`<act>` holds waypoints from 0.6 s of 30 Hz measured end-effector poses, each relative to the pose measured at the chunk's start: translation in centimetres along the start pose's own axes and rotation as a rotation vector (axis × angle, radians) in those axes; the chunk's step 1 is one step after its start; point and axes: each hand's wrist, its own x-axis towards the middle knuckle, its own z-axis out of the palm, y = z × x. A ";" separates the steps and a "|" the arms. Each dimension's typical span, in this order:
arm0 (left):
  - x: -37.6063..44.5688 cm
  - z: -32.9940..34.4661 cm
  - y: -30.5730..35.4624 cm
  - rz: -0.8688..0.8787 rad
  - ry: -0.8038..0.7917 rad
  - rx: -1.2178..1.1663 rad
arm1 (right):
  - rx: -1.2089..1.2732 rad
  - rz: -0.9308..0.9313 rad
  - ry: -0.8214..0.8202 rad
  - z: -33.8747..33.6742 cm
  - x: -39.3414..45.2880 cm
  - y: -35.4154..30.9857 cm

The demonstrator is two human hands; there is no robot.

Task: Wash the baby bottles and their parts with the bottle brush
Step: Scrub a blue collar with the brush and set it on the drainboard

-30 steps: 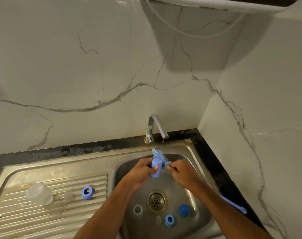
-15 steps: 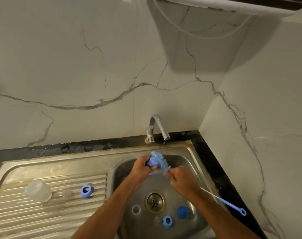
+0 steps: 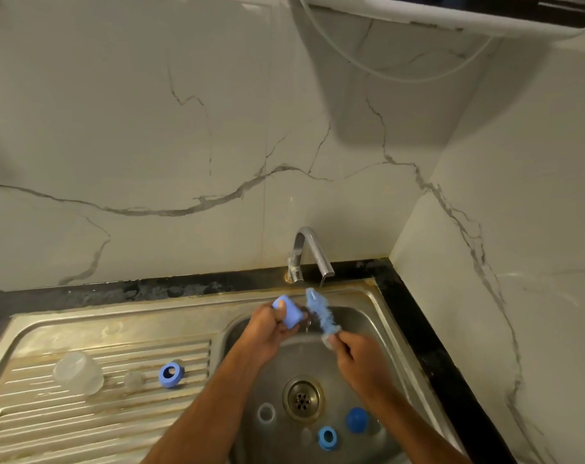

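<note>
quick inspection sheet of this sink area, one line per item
surface: steel sink with a ribbed drainboard to its left, stained.
job's things: blue bottle part held over the basin; bottle brush beside it, out of the part. Clear dome cap, small clear piece and blue ring on the drainboard. White ring, second blue ring and blue cap in the basin near the drain.
clutter: nothing seen.
grippers: left hand grips the blue part; right hand pinches the brush.
cables: grey hose looping on the wall.
surroundings: tap, thin trickle; marble walls.
</note>
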 end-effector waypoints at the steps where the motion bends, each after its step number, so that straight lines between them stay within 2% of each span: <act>1: 0.0 -0.4 0.4 -0.037 -0.003 -0.151 | -0.032 -0.025 -0.001 -0.1 -0.3 0.5; 2: 0.1 -0.8 0.6 -0.064 -0.011 -0.246 | -0.100 -0.068 -0.029 0.0 -0.6 0.7; 6: 0.3 -0.6 0.1 -0.108 0.011 -0.292 | -0.277 -0.140 -0.137 1.4 -0.1 0.2; 11: 0.6 0.4 -1.1 -0.109 0.002 -0.221 | -0.488 -0.131 -0.115 1.2 1.6 -1.7; 14: 0.1 2.2 -0.1 -0.089 0.007 -0.165 | -0.619 -0.125 -0.205 1.7 1.7 -2.2; 16: 0.0 2.5 0.0 -0.098 0.019 -0.190 | -0.428 -0.090 -0.279 1.9 1.5 -2.3; 18: -0.2 1.6 0.0 -0.115 -0.016 -0.272 | -0.013 0.012 -0.359 1.1 1.7 -2.8</act>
